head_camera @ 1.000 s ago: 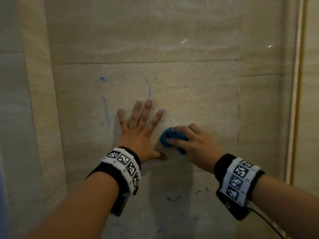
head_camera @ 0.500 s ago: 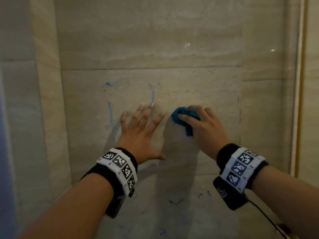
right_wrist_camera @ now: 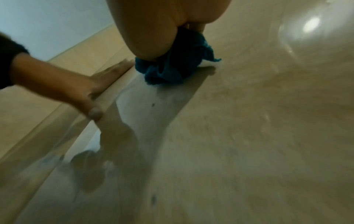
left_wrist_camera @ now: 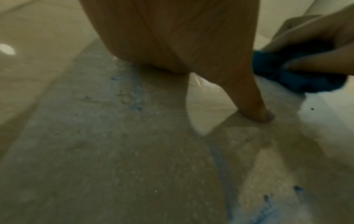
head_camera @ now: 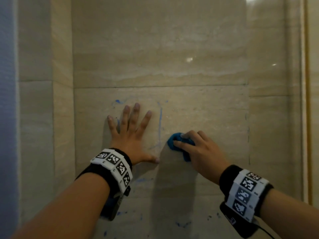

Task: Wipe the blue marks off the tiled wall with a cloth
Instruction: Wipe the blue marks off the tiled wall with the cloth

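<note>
On the beige tiled wall [head_camera: 172,49], head view, we see the left hand [head_camera: 131,138] laid flat, fingers straight and splayed toward 12 o'clock, thumb out toward 3 o'clock. At 3 o'clock of it, the right hand [head_camera: 198,150] has its fingers curled over a bunched blue cloth [head_camera: 174,144], pressed to the tile. A thin blue line [head_camera: 160,125] runs vertically, long axis 12 to 6, between the hands; the cloth sits just at its 4 o'clock. Fainter blue smears [head_camera: 119,101] lie at 11 o'clock of the left hand. The tile is glossy and veined.

Left wrist view: thumb tip [left_wrist_camera: 262,115] touches the reflective tile; the cloth [left_wrist_camera: 287,80], nubbly and crumpled, sits at 2 o'clock under the right-hand fingers [left_wrist_camera: 314,63].

Right wrist view: the cloth [right_wrist_camera: 172,66] is wadded under the palm against the wall; the left hand [right_wrist_camera: 63,84] rests flat at 9 o'clock.
</note>
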Tool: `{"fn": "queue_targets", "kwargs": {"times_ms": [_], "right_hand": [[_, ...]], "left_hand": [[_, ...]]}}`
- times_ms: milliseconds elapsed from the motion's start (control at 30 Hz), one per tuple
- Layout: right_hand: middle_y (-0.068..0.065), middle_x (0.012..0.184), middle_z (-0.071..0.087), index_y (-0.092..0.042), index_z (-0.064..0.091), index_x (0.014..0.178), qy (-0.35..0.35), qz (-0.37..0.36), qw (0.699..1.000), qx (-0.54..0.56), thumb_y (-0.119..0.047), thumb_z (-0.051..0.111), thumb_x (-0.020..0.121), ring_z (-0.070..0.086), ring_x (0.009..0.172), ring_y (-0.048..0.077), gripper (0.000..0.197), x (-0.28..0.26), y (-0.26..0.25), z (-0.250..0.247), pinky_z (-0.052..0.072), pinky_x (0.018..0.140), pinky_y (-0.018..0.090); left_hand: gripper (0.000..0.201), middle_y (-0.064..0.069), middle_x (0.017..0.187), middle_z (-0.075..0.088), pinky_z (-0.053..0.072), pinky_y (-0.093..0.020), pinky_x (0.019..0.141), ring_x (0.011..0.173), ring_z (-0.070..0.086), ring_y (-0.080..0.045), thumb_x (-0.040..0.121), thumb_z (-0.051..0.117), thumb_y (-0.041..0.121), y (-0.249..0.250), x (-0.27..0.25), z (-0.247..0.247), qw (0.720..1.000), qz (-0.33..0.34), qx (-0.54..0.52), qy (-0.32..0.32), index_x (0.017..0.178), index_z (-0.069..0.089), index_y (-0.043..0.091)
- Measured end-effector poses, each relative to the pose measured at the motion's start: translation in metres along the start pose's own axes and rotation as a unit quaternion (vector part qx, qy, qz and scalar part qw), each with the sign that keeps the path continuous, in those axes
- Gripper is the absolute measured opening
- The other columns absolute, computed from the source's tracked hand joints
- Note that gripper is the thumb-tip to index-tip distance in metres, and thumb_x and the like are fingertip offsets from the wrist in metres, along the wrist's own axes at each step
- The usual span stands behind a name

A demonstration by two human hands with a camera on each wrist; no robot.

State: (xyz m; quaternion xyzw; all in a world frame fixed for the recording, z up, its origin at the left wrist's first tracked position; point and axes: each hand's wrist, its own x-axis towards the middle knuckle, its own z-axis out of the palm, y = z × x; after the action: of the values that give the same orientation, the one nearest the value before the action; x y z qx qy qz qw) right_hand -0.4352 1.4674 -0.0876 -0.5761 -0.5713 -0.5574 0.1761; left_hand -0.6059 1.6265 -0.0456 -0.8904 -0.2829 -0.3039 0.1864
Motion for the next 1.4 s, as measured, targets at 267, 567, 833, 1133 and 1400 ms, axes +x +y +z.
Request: {"fn": "queue_targets", "kwargs": {"times_ms": [267,567,833,1133,1400], "right_hand": [[0.022,0.113,0.053,-0.007,0.064,0.116,0.079,0.113,0.990,0.036,0.007,0.064,0.079,0.051,0.088,0.042,0.039,0.093,0.018,-0.017,0.050,0.074,0.045],[0.019,0.114,0.051,-0.011,0.063,0.120,0.026,0.058,0.997,0.049,0.000,0.069,0.078,0.051,0.088,0.040,0.043,0.093,-0.003,-0.006,0.052,0.073,0.048],[0.020,0.110,0.055,-0.012,0.066,0.116,0.063,0.062,0.996,0.019,0.004,0.069,0.076,0.051,0.084,0.040,0.043,0.120,0.001,-0.012,0.049,0.072,0.044],[0.014,0.112,0.052,-0.016,0.065,0.118,0.071,0.048,0.996,0.014,0.001,0.073,0.073,0.041,0.088,0.030,0.048,0.097,-0.010,0.005,0.049,0.073,0.040],[0.018,0.105,0.056,-0.013,0.067,0.115,0.067,0.015,0.997,-0.022,0.000,0.077,0.068,0.051,0.079,0.036,0.050,0.081,-0.008,0.002,0.051,0.066,0.042]], "left_hand": [[0.141,0.004,0.131,-0.061,-0.023,-0.067,0.102,0.125,-0.053,-0.025,0.048,0.055,0.091,-0.001,0.000,-0.002,1.000,0.000,-0.009,-0.020,0.124,-0.051,0.039],[0.140,0.004,0.131,-0.061,-0.022,-0.067,0.102,0.124,-0.053,-0.025,0.047,0.051,0.094,-0.003,0.000,-0.002,1.000,0.007,-0.016,-0.022,0.124,-0.052,0.039],[0.140,0.004,0.130,-0.061,-0.021,-0.068,0.103,0.125,-0.052,-0.024,0.047,0.051,0.094,-0.003,0.000,0.001,1.000,0.005,-0.017,-0.014,0.122,-0.054,0.039],[0.142,0.002,0.131,-0.061,-0.024,-0.067,0.101,0.122,-0.055,-0.025,0.046,0.050,0.095,-0.003,0.000,0.001,1.000,0.008,-0.008,-0.011,0.124,-0.053,0.035],[0.141,0.003,0.133,-0.059,-0.024,-0.067,0.101,0.126,-0.052,-0.025,0.048,0.051,0.094,-0.003,-0.001,0.002,1.000,0.013,-0.018,0.002,0.125,-0.051,0.035]]}}
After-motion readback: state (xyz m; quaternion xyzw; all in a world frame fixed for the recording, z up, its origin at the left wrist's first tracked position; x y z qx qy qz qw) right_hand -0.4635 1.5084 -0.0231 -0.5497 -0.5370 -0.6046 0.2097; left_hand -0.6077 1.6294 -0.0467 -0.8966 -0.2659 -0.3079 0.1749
